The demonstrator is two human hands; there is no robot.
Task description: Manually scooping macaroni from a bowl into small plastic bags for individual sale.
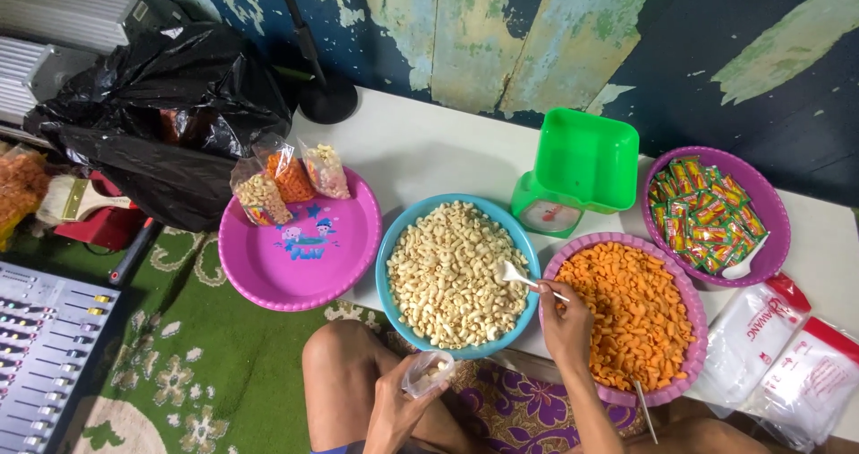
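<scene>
Nearest the camera, the left hand (394, 409) has its grip closed around a small clear bag (428, 372) with a few pale snacks inside, held above the knee. Just beyond, the right hand (564, 320) pinches the handle of a white spoon (519, 277), whose bowl rests on the pale snacks in the blue bowl (390, 250). Beside it sits a purple bowl (698, 347) of orange snacks. Farther back on the white desk (429, 150) stand a pink tray (268, 284) with three filled bags, a green scale (582, 163) and a purple bowl of sachets (774, 221).
</scene>
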